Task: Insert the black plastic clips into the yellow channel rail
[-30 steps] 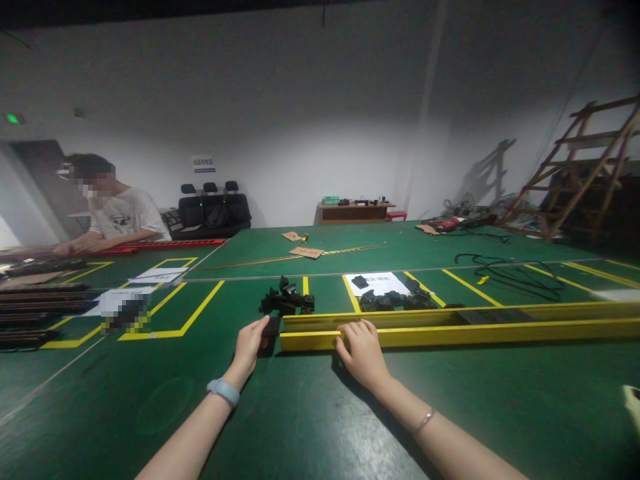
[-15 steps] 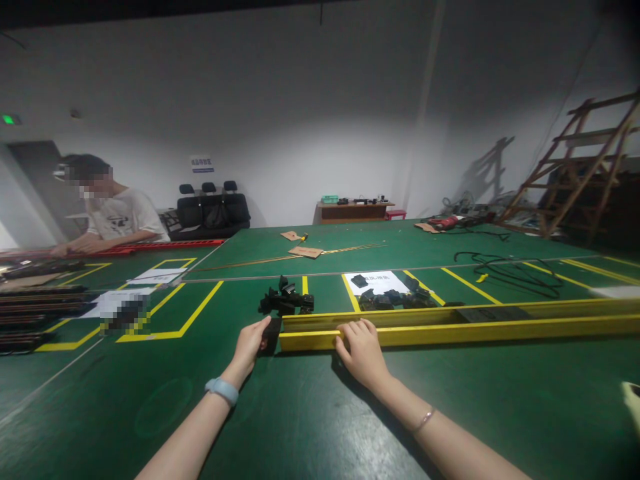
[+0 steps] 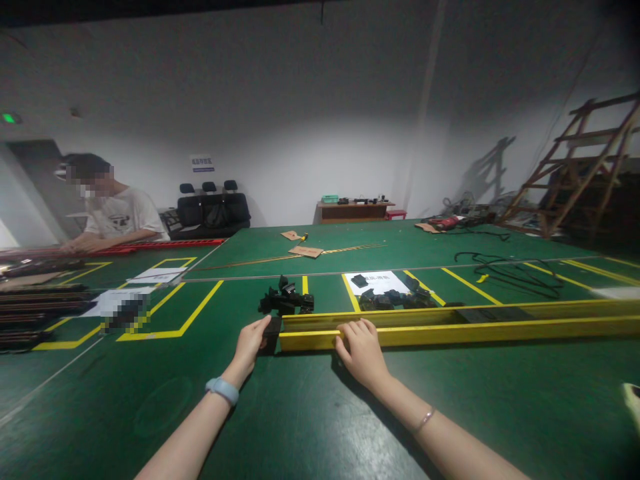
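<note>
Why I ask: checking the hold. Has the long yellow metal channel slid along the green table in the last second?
No. The long yellow metal channel keeps its left end just left of the short yellow tape line, under the right hand.

Long rail (image 3: 450, 330): bright yellow. End cap (image 3: 273, 331): black. Table (image 3: 310, 413): deep green, marked with yellow tape lines. Wristband (image 3: 223, 390): pale blue. Parts heap (image 3: 286, 301): black. Sheet (image 3: 383, 279): white. Far strip (image 3: 170, 245): red.

Far left: person in white shirt (image 3: 120, 215) seated at the green counter (image 3: 300, 413), dark rails (image 3: 35, 307) stacked nearby. Centre back: black chairs (image 3: 215, 207), cardboard scraps (image 3: 306, 252). Right: black cable (image 3: 515, 275), wooden ladder (image 3: 575, 177) by the wall.
</note>
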The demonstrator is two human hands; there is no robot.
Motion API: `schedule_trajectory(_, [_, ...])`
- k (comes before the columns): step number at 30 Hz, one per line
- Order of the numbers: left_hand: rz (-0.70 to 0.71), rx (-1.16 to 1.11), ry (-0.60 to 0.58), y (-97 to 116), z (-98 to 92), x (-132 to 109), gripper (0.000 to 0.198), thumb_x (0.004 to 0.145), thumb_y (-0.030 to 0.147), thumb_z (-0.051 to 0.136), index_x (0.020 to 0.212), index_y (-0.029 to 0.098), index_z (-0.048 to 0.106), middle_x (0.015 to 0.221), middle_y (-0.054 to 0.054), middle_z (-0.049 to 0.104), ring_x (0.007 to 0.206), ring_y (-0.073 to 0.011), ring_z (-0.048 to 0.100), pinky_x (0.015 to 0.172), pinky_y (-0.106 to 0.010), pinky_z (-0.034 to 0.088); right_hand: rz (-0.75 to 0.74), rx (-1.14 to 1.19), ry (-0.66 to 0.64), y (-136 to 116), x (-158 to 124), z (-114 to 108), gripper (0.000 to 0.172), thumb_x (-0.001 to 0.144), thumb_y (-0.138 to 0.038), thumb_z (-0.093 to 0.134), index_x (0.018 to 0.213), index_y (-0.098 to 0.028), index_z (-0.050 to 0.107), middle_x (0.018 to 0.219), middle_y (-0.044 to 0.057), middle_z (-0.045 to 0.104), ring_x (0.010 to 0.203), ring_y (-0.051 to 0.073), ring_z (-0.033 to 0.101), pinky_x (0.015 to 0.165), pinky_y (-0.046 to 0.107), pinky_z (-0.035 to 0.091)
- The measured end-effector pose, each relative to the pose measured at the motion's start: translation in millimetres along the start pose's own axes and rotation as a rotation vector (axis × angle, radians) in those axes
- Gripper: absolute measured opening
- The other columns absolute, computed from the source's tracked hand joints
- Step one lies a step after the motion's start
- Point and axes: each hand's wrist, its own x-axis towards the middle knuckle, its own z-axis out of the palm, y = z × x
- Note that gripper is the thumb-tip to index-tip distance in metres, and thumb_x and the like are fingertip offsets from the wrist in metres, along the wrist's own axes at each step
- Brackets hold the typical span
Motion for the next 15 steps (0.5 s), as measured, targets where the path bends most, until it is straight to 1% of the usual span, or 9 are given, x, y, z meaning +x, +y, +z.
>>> schedule_trajectory(5, [-0.029, 0.012, -0.014, -0.6, -0.6, 0.4, 0.061, 0.061, 0.057, 0.071, 0.095, 0.007, 0.072, 0.079, -0.010, 0.070, 0.054, -0.0126, 0.054, 0.048, -0.022, 0.033, 0.001, -0.009, -0.005, 0.0, 0.5, 0.2, 0.014, 0.089, -0.024, 0.048, 0.092, -0.020, 0.061, 0.083, 0.003, 0.061, 0.086, 0.019, 0.051, 0.098, 0.038, 0.028])
schedule_trajectory(7, [-0.017, 0.012, -0.013, 0.4, 0.0, -1.2, 0.061, 0.061, 0.057, 0.071, 0.096, 0.007, 0.072, 0.080, -0.010, 0.071, 0.055, -0.0136, 0.055, 0.048, -0.023, 0.034, 0.003, -0.011, -0.007, -0.1, 0.5, -0.1, 0.014, 0.089, -0.024, 0.048, 0.092, -0.020, 0.061, 0.083, 0.003, 0.061, 0.086, 0.019, 0.050, 0.098, 0.038, 0.028])
schedule_trajectory(11, [0.017, 0.038, 0.030, 4.7, 2.9, -5.9, 0.057, 0.063, 0.056, 0.069, 0.094, 0.008, 0.073, 0.075, -0.009, 0.071, 0.053, -0.0140, 0.054, 0.047, -0.023, 0.033, 0.004, -0.012, -0.007, 0.3, 0.1, 0.4, 0.014, 0.089, -0.024, 0.048, 0.092, -0.020, 0.061, 0.083, 0.003, 0.061, 0.086, 0.019, 0.050, 0.098, 0.038, 0.028])
schedule_trajectory(15, [0.055, 0.062, 0.051, 5.5, 4.0, -6.2, 0.051, 0.066, 0.053, 0.067, 0.091, 0.009, 0.074, 0.079, -0.009, 0.072, 0.065, -0.0183, 0.060, 0.053, -0.025, 0.039, 0.006, -0.007, -0.003, 0.5, 0.1, 0.8, 0.014, 0.089, -0.025, 0.048, 0.092, -0.021, 0.061, 0.084, 0.003, 0.061, 0.086, 0.019, 0.050, 0.097, 0.038, 0.028])
